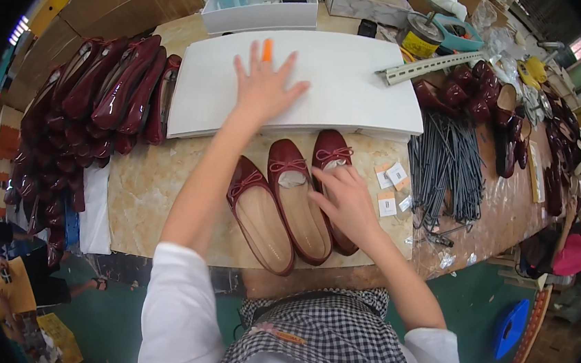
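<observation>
My left hand [264, 86] lies with fingers spread on a stack of large white sheets [355, 70]; an orange cover is on one fingertip. Three dark red ballet flats with bows lie side by side, toes pointing away: a left one [259, 220], a middle one [299, 213] and a right one [328, 142]. White stuffing shows in the toes of the middle and right flats. My right hand [344, 203] is over the right flat, its fingers apart and partly bent across the opening, hiding much of that shoe. Nothing is visibly gripped in it.
Glossy dark red shoes [104, 96] are heaped at the left. Small tags [387, 202], a pile of thin dark rods [444, 167] and a slotted metal strip [432, 68] lie to the right. More red shoes [474, 94] sit beyond. A white box [260, 18] stands at the back.
</observation>
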The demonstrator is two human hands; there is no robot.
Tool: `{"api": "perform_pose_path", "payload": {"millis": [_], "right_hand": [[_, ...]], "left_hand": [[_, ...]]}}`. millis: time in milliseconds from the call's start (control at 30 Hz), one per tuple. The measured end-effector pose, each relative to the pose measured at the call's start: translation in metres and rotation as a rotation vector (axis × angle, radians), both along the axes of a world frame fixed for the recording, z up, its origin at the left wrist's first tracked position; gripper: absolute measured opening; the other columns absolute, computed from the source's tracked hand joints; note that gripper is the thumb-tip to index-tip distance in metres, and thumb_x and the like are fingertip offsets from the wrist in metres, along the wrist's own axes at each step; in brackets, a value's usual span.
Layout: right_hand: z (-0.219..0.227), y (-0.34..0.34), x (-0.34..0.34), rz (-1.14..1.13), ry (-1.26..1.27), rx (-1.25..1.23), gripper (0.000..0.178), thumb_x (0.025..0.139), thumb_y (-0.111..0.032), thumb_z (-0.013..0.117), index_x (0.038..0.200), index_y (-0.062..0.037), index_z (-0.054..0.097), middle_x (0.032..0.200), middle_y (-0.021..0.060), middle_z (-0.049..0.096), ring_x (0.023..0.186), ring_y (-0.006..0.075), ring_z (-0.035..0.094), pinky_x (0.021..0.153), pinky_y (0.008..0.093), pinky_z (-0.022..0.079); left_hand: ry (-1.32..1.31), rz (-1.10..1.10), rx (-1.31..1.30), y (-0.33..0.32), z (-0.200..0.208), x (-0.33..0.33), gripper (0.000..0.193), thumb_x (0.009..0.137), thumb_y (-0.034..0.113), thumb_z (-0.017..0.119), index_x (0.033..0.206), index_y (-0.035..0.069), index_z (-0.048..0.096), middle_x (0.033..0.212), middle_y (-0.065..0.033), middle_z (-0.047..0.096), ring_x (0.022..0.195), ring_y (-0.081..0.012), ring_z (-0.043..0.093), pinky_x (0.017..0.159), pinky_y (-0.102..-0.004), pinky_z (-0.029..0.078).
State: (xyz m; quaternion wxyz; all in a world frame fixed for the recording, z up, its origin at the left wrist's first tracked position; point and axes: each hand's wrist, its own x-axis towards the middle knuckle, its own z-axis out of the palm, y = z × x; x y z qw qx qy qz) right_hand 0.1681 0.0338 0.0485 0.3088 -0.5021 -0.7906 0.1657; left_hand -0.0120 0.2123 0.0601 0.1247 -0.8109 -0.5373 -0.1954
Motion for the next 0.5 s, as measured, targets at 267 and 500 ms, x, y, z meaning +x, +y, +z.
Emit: {"api": "perform_pose_path", "payload": {"millis": [267,500], "right_hand": [[0.015,-0.048,0.046,-0.218,0.564,-0.408,0.046,0.088,-0.019,0.063,0.13,-0.0054,0.051,0.117,0.0157,0.059,0.107,0.0247,0.057,0.089,0.036,0.047],[0.013,-0.05,0.033,-0.142,1.551,-1.089,0.037,0.094,-0.021,0.055,0.125,-0.0021,0.05,0.113,0.0087,0.063,0.099,0.0163,0.063,0.085,0.0332,0.052]], "left_hand": [[-0.422,-0.158,-0.128,-0.046,0.002,0.027,0.015,0.081,0.019,0.064,0.084,0.005,0.063,0.082,-0.0135,0.056,0.079,-0.0313,0.057,0.067,-0.0419,0.047],[-0.753,-0.758,-0.221,-0.203,0.063,0.034,0.016,0.071,0.019,0.068,0.084,0.009,0.066,0.099,-0.0093,0.065,0.102,-0.0313,0.062,0.097,-0.0494,0.042]]}}
